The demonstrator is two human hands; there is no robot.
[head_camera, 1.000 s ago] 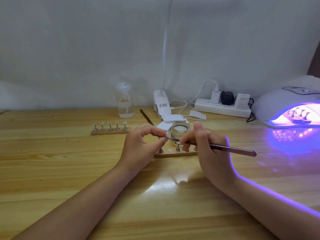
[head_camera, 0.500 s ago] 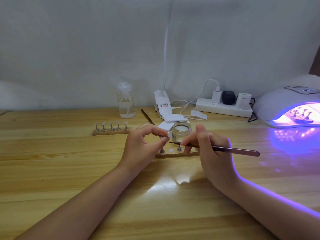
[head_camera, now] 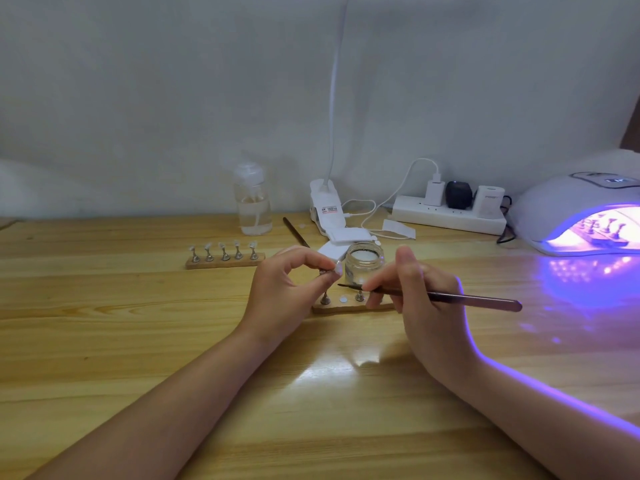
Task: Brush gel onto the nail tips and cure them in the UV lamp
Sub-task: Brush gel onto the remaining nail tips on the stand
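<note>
Lit white domed UV lamp, table's right edge, contains a nail-tip stand; left hand pinches a peg-mounted nail tip, right hand grips a slim brush beside an open clear glass jar; wooden table, white wall.

Home nail desk, lit UV lamp, power strip, wooden table

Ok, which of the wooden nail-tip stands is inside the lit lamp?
The stand at far right, under the UV lamp and bathed in purple. The other two sit on the open table.

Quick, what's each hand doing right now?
Left hand: pinches a nail tip stand.
Right hand: holds the gel brush.
</note>
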